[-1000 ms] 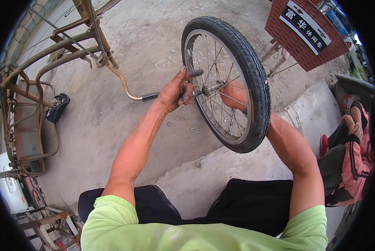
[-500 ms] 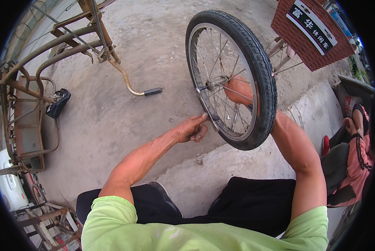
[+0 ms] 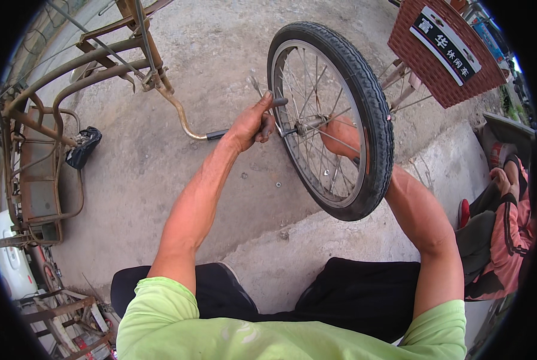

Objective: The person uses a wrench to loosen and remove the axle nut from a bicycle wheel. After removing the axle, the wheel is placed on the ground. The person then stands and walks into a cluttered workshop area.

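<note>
A spoked bicycle wheel (image 3: pixel 383 153) with a black tyre stands tilted before me. My right hand (image 3: pixel 340 137), seen through the spokes, is closed at the far side of its hub (image 3: pixel 301 128) and supports the wheel; its fingertips are hidden. On the hub's near side sits a metal wrench (image 3: pixel 256 86) with a dark grip (image 3: pixel 278 102), its middle covered by my left hand. My left hand (image 3: pixel 253 127) is closed on this wrench, fingers curled and thumb raised against the grip. Small metal nuts (image 3: pixel 278 185) lie on the ground below.
A rusty cargo tricycle frame (image 3: pixel 37 120) stands at left, its black-gripped handlebar (image 3: pixel 187 123) reaching toward my left hand. A red-brown woven basket (image 3: pixel 436 78) is at upper right. Another person (image 3: pixel 505 240) sits at right. Metal scraps (image 3: pixel 70 321) lie at lower left beside a concrete step (image 3: pixel 280 240).
My left hand has moved up and away from me, and the wrench has swung round the hub from pointing down to pointing up and left. My right hand stays at the hub.
</note>
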`<move>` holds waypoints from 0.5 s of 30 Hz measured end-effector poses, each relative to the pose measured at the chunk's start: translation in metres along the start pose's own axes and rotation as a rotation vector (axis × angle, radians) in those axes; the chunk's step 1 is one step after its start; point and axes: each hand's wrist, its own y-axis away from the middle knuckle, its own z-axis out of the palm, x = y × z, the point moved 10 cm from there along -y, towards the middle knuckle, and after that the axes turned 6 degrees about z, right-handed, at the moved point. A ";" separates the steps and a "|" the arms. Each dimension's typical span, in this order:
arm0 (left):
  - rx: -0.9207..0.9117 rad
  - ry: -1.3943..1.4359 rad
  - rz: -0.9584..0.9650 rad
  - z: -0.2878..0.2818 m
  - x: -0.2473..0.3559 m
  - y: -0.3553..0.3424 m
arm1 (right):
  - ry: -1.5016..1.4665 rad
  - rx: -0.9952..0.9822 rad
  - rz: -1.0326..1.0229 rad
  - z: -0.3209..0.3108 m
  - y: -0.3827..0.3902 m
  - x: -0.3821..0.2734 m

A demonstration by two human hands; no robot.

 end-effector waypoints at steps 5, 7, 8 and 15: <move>0.118 0.036 -0.233 -0.047 -0.100 0.012 | -0.030 0.019 -0.052 0.012 -0.009 0.000; 0.123 0.146 -0.338 -0.036 -0.148 0.032 | -0.011 -0.015 -0.004 0.012 -0.009 0.002; 0.080 0.218 -0.363 -0.018 -0.161 0.043 | -0.002 -0.030 0.022 0.012 -0.009 0.005; -0.398 0.460 -0.247 0.105 -0.111 0.089 | 0.027 -0.024 0.045 0.011 -0.007 0.006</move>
